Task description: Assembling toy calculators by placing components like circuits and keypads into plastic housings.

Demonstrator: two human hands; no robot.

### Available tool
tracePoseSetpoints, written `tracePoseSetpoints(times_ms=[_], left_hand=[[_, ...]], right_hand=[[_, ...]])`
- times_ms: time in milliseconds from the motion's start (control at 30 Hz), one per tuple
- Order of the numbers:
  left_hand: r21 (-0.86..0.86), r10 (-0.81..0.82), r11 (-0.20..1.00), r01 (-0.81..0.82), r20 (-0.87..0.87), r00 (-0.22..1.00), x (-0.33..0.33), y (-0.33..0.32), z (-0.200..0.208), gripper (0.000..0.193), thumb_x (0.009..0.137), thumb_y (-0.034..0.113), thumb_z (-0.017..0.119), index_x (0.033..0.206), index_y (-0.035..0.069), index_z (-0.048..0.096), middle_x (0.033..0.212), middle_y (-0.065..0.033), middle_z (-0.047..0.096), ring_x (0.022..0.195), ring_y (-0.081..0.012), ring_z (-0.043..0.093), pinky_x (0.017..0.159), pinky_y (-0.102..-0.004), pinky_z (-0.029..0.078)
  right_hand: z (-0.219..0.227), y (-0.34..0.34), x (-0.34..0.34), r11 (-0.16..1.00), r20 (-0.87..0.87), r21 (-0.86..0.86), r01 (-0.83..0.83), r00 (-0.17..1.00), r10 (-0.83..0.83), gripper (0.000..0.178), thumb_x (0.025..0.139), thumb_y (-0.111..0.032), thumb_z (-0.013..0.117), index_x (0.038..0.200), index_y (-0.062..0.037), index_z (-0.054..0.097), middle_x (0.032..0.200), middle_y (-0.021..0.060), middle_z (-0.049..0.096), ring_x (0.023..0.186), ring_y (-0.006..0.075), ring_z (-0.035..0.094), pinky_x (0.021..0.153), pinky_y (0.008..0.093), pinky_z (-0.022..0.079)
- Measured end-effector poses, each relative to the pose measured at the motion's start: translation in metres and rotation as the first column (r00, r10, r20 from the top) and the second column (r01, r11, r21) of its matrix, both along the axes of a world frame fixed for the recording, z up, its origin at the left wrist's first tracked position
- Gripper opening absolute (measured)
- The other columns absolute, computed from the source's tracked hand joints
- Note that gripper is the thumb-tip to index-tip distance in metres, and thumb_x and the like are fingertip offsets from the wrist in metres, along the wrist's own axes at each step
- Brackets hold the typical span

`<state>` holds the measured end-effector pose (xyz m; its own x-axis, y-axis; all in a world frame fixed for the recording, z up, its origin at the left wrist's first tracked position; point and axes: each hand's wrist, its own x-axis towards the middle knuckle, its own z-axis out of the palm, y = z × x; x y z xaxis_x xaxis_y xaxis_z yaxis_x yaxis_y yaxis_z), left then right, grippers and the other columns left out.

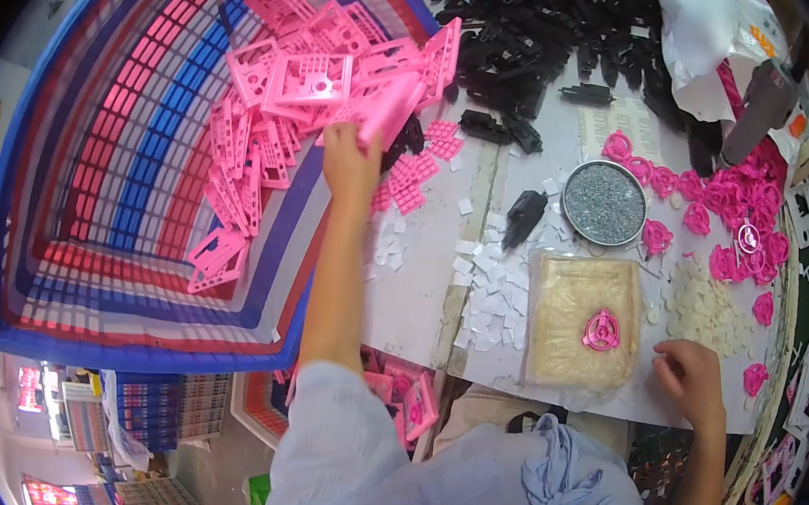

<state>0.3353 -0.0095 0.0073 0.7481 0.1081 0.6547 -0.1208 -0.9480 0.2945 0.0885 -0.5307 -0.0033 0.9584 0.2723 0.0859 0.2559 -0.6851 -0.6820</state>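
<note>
My left hand (350, 165) reaches to the edge of a large striped basket. Its fingers close on a pink plastic casing (388, 109), at the right side of a heap of similar pink casings (317, 78). My right hand (693, 383) rests over the table's near right part, loosely curled with its fingers apart and nothing seen in them. Left of it lies a padded pale block in clear plastic (554, 339), with a pink round part (602, 330) on top. Small cream-coloured pieces (712, 308) are scattered just beyond my right hand.
The basket (129, 353) fills the left side. A round tin of small grey metal bits (605, 204) stands mid-table, near white paper squares (493, 308). Black parts (508, 40) pile at the back; pink round parts (744, 206) and a power tool (766, 104) are at right.
</note>
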Motion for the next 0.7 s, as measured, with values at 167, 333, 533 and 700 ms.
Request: tracePoseSetpoints(times_ms=[167,333,533,700], left_hand=[[-0.010,-0.389,0.921,0.389,-0.031,0.921,-0.143,-0.088,0.022,0.031,0.077,0.011,0.079,0.103,0.001,0.065,0.117,-0.0192,0.057,0.101,-0.0352,0.059,0.088,-0.0401,0.050],[0.008,-0.663,0.744,0.668,-0.111,0.740,-0.210,-0.150,0.024,0.040,0.070,0.010,0.085,0.104,0.005,0.065,0.121,-0.0196,0.056,0.100,-0.0320,0.060,0.083,-0.0387,0.051],[-0.360,-0.779,0.616,0.701,-0.410,0.473,-0.259,-0.181,0.039,0.051,0.065,0.012,0.088,0.109,0.003,0.064,0.123,-0.0200,0.058,0.102,-0.0243,0.061,0.081,-0.0390,0.051],[-0.728,-0.778,0.514,0.454,-0.172,0.605,-0.226,-0.212,0.049,0.059,0.086,0.010,0.071,0.139,0.001,0.046,0.124,-0.0138,0.061,0.094,-0.0176,0.063,0.075,-0.0302,0.052]], right_hand=[[-0.003,0.009,0.005,0.987,-0.038,0.158,0.008,0.999,-0.002,0.021,0.083,-0.010,0.072,0.102,-0.0018,0.069,0.068,0.0055,0.058,0.058,0.0166,0.055,0.056,0.0297,0.045],[0.023,0.033,0.036,0.513,-0.464,0.785,0.348,0.878,0.115,0.048,0.091,-0.017,0.067,0.135,-0.0053,0.053,0.097,0.0002,0.058,0.081,0.0074,0.056,0.065,0.0227,0.046],[0.026,0.033,0.027,0.494,-0.417,0.843,0.213,0.838,0.352,0.053,0.089,-0.020,0.067,0.137,-0.0039,0.052,0.096,0.0033,0.063,0.070,0.0089,0.060,0.050,0.0236,0.045],[0.026,0.012,0.023,0.626,-0.501,0.764,0.159,0.757,0.419,0.046,0.089,-0.022,0.068,0.131,-0.0046,0.058,0.087,0.0030,0.065,0.055,0.0095,0.057,0.046,0.0247,0.044]])
